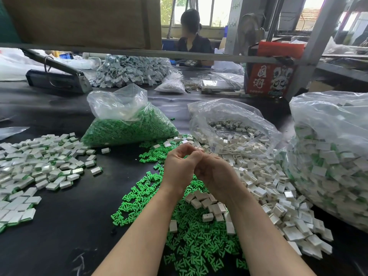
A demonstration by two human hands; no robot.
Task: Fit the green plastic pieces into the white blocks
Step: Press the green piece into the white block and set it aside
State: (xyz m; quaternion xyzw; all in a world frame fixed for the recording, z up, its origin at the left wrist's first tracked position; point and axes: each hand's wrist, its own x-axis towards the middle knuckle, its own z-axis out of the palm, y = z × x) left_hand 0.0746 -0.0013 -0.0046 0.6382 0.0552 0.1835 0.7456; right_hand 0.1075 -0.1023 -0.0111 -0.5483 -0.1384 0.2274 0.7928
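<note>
My left hand (179, 168) and my right hand (216, 175) meet above the black table, fingers curled toward each other. Their fingertips pinch a small white block (199, 149); my fingers hide whether a green piece sits in it. Beneath my wrists lies a spread of loose green plastic pieces (191, 242). Loose white blocks (258, 176) spill to the right of my hands, with a few on the green pile (207, 204). At the left lies a heap of white blocks with green showing at their edges (39, 164).
A clear bag of green pieces (127, 130) stands behind my hands, beside an open bag of white blocks (229, 126). A large bag of white-and-green blocks (328, 156) fills the right. A red carton (268, 80), a metal rail (139, 52) and a seated person (191, 36) are beyond.
</note>
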